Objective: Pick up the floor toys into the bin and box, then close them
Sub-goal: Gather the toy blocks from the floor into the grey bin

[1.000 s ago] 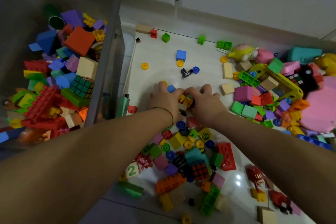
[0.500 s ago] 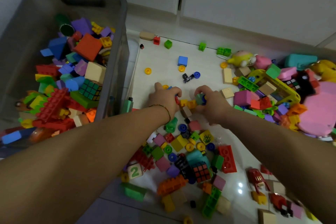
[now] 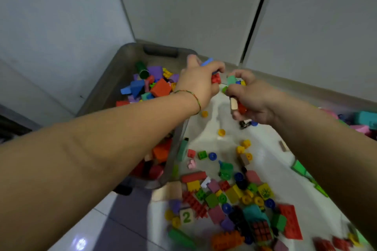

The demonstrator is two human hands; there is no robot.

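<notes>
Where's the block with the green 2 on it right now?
Head view, lower centre: the number block lies on the floor beside a red ridged piece.

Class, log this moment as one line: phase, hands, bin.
phase: carry to bin | left hand: grips red block, blue piece | right hand: grips mixed blocks | bin: open, part-filled

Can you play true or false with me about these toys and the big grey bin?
1. The left hand grips a red studded brick. True.
2. The right hand is empty. False: it grips a pale wooden block and other small pieces.
3. The grey plastic bin holds many coloured blocks. True.
4. The wooden cube with a green number shows a 5. False: it shows a 2.
5. No toys lie on the white floor. False: lots of plastic bricks lie there.
</notes>
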